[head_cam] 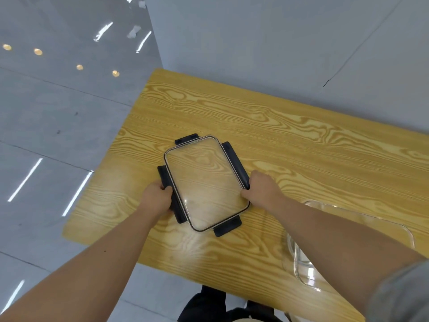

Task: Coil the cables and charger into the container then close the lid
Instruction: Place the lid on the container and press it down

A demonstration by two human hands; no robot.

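Presently, we gripped the lid [205, 182] at both long sides on the table [301, 145]. Left of the lid, our left hand [156, 198] clasped one black latch [166, 180]; right of the lid, our right hand [263, 189] pinched the opposite edge. The clear container [362, 240] sat near the lid's right, partly behind our forearm. No cables or charger showed. Closing prematurely risked sealing it empty.
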